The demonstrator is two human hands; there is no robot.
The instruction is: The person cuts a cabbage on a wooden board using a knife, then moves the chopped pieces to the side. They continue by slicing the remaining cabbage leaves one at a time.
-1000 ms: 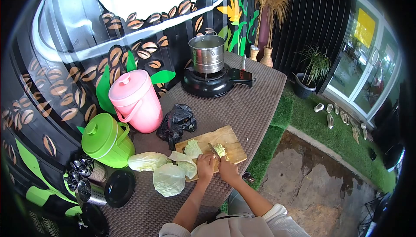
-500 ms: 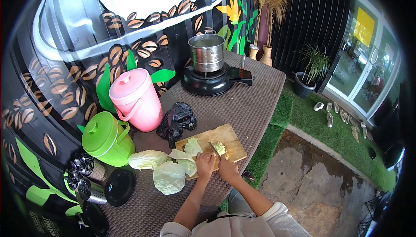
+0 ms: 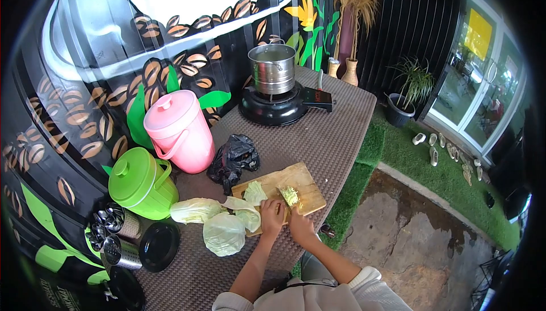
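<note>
Head camera view: on a wooden cutting board (image 3: 296,183), the left hand (image 3: 272,215) presses down on cabbage while the right hand (image 3: 299,224) is closed around a knife (image 3: 282,197), its blade beside a small pile of chopped cabbage (image 3: 290,195). Loose cabbage leaves (image 3: 222,225) lie just off the board's left end; a black plastic bag (image 3: 233,157) sits just behind the board, with a pink lidded jug (image 3: 177,132) beyond the bag.

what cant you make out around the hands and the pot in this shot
Head view only:
- Knife: too small, and the right hand covers its handle.
- Cabbage under the left hand: hidden by the fingers.
- Pot contents: too far off to tell.
- Shredded pile on the cutting board: too blurred to make out pieces.
</note>
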